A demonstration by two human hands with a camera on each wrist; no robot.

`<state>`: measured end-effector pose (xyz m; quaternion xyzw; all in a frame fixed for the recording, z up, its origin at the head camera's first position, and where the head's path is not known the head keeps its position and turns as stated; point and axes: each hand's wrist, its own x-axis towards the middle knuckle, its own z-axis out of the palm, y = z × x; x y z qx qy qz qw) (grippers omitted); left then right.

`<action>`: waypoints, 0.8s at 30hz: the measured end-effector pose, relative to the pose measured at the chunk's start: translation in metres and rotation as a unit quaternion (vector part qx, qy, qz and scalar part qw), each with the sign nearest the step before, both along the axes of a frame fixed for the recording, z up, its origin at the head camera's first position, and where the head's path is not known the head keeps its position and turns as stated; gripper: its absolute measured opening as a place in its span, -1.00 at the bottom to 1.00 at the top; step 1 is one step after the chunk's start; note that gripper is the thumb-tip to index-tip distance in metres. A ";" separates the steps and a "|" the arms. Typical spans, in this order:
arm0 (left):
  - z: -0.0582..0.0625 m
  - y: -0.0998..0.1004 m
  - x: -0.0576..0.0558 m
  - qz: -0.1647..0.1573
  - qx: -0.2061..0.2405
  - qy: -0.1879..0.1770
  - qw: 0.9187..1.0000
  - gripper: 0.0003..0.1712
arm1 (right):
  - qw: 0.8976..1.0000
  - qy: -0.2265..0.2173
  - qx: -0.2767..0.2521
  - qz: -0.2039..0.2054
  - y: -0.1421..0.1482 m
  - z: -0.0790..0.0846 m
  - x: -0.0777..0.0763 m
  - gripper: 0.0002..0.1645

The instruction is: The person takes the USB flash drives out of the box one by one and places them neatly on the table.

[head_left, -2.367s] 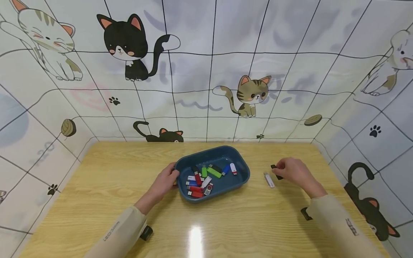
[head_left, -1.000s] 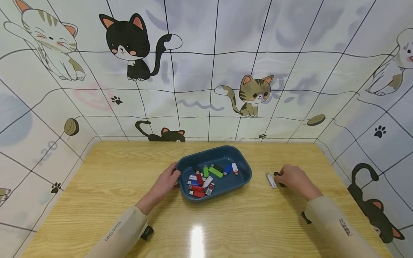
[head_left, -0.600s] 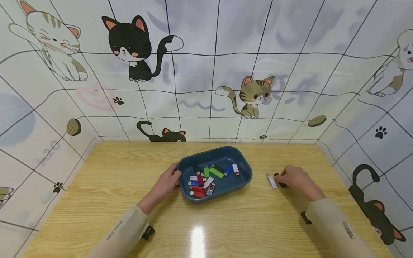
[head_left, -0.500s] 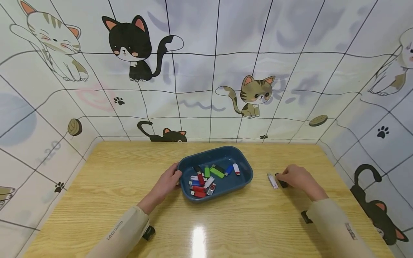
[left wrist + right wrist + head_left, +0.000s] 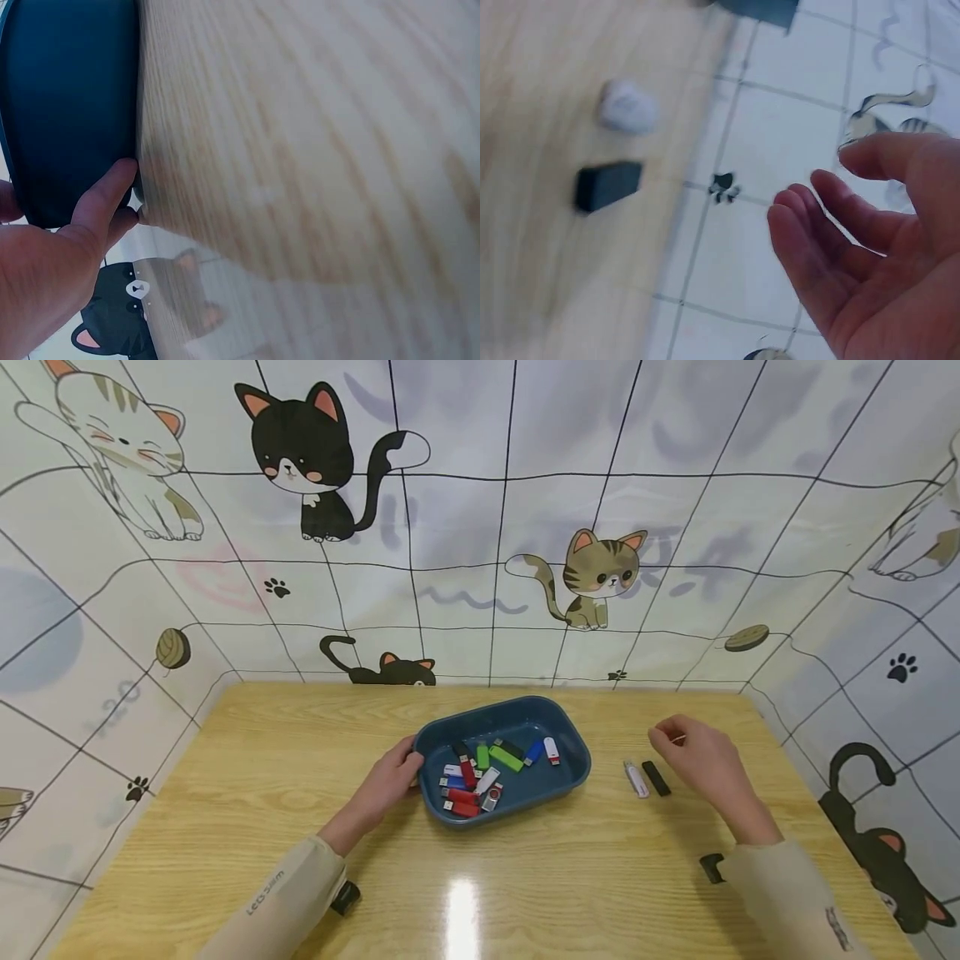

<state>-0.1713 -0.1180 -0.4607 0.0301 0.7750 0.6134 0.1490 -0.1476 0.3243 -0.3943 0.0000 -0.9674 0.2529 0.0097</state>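
My left hand [image 5: 381, 787] grips the left end of a blue plastic tray [image 5: 536, 787]; in the left wrist view its fingers press the tray's outer wall [image 5: 71, 97]. Several USB flash drives lie in the tray, among them a light green one [image 5: 506, 758], a red one [image 5: 461, 809] and a white one [image 5: 551, 749]. Right of the tray, a white flash drive [image 5: 636, 779] and a black flash drive [image 5: 656, 778] lie side by side on the table. My right hand [image 5: 703, 768] hovers just right of them, loosely curled and holding nothing, as the right wrist view confirms.
The wooden table [image 5: 300, 727] ends at a cat-patterned wall covering [image 5: 450, 543] at the back and both sides. A black wrist device [image 5: 345, 897] shows under the left sleeve, another [image 5: 712, 867] under the right.
My right hand has set the black flash drive down beside the white one, let it go and lifted away to the right. The left hand keeps its hold on the tray.
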 end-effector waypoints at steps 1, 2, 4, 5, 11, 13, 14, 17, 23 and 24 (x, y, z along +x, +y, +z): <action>0.000 0.000 0.000 -0.001 0.002 0.000 1.000 -0.41 | 1.000 0.013 -0.005 -0.001 -0.003 0.003 0.001 -0.42; 0.001 0.000 0.000 -0.003 0.001 0.000 1.000 -0.41 | 1.000 0.027 -0.010 -0.001 -0.007 0.006 0.003 -0.44; 0.001 0.000 0.000 -0.005 0.001 0.001 1.000 -0.41 | 0.998 0.052 -0.020 0.003 -0.014 0.011 0.006 -0.47; 0.001 0.000 0.000 -0.005 0.001 0.001 1.000 -0.41 | 0.998 0.065 -0.025 0.005 -0.017 0.014 0.007 -0.49; -0.001 0.000 0.000 -0.005 0.002 0.004 1.000 -0.41 | 0.991 0.122 -0.050 0.023 -0.036 0.026 0.015 -0.59; -0.001 0.000 0.001 -0.004 0.002 0.005 1.000 -0.41 | 0.989 0.132 -0.057 0.029 -0.041 0.029 0.017 -0.62; -0.001 0.000 0.001 -0.004 0.000 0.006 1.000 -0.41 | 0.988 0.135 -0.060 0.032 -0.044 0.030 0.017 -0.63; -0.001 0.000 0.001 -0.003 0.000 0.008 1.000 -0.41 | 0.987 0.142 -0.064 0.041 -0.051 0.032 0.018 -0.67; 0.001 0.000 0.001 -0.002 0.001 0.004 1.000 -0.42 | 0.987 0.131 -0.066 0.060 -0.067 0.031 0.013 -0.70; 0.001 0.000 0.002 -0.003 -0.001 0.005 1.000 -0.42 | 0.987 0.127 -0.068 0.064 -0.070 0.031 0.011 -0.70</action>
